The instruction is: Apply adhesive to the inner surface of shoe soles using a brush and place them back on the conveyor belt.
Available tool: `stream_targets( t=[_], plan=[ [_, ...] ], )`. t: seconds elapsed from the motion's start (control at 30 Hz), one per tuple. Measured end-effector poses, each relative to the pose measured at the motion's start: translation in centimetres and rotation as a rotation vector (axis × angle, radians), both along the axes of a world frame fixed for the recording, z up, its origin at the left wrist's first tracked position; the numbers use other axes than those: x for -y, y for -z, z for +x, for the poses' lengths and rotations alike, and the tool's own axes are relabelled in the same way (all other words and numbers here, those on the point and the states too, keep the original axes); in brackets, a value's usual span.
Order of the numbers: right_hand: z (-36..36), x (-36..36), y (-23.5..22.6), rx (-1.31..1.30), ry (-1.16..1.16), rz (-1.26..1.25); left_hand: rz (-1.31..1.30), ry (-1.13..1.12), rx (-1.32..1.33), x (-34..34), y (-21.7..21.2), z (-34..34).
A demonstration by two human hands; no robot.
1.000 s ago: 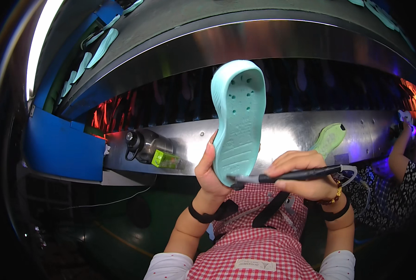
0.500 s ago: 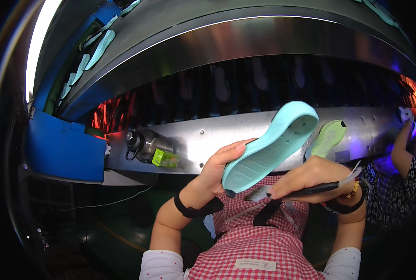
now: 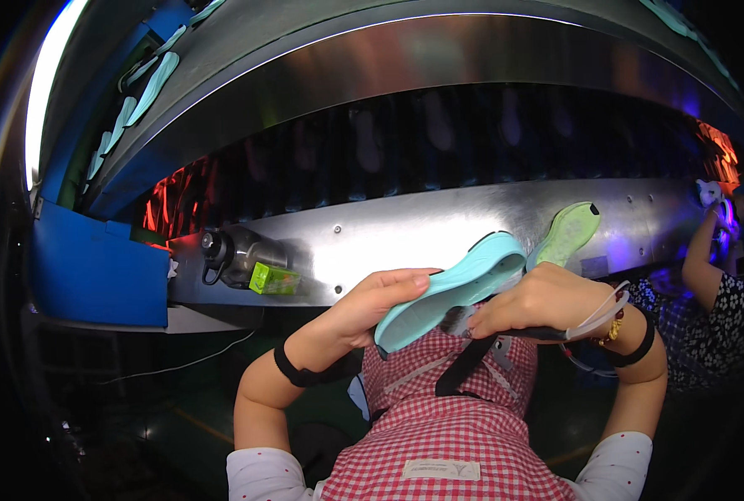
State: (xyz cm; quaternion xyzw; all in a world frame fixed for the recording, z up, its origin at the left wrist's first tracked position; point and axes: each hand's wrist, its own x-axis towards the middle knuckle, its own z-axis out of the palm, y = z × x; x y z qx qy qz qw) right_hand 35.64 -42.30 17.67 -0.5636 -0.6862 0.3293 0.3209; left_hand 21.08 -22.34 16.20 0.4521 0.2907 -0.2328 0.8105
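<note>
A turquoise shoe sole point(image 3: 426, 307) is gripped along its left side by my left hand point(image 3: 380, 302), thumb on top. It is tilted, so its thick side wall shows and much of the inside is hidden. My right hand point(image 3: 539, 305) is closed round a dark-handled brush point(image 3: 457, 321). The bristles lie at the sole's near right edge; whether they touch it I cannot tell. Just past my right hand, a light green sole point(image 3: 574, 230) rests on the metal ledge, partly hidden behind the hand.
A dark bottle point(image 3: 248, 257) and a small green box point(image 3: 273, 279) lie on the metal ledge point(image 3: 339, 250) at left. Beyond are a dark slot with soles and a raised conveyor point(image 3: 322, 46). Blue machinery point(image 3: 96, 267) stands left. A co-worker's arm point(image 3: 699, 250) is at right.
The turquoise sole has come lower and tipped, so less of its inside shows. The brush has moved up to the sole's edge. The whole view has shifted slightly.
</note>
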Motion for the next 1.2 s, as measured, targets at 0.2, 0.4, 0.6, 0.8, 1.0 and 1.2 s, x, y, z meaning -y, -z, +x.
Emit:
stream_targets(
  t=[0.2, 0.4, 0.6, 0.8, 1.0, 1.2],
  plan=[
    [-0.4, 0.4, 2.2, -0.324, 0.131, 0.151, -0.175, -0.171, 0.094, -0.1, 1.5, -0.4],
    [-1.0, 0.0, 5.8, -0.882, 0.712, 0.043, -0.352, -0.321, 0.132, 0.6, 2.9, -0.3],
    [-3.6, -3.0, 8.2, -0.588, 1.234, 0.345, -0.348, -0.529, 0.112, 1.3, 4.5, 0.5],
    [-4.7, 1.6, 4.5, -1.110, 0.694, 0.217, -0.167, -0.509, 0.268, -1.1, 0.4, -0.2],
    [-2.8, 3.1, 7.3, -1.241, 0.932, 0.484, -0.037, -0.349, 0.873, -9.0, -9.4, 4.5],
    [-3.9, 2.8, 7.3, -1.297, 0.841, 0.438, -0.374, -1.284, 0.892, -19.3, -13.4, 12.9]
  ],
)
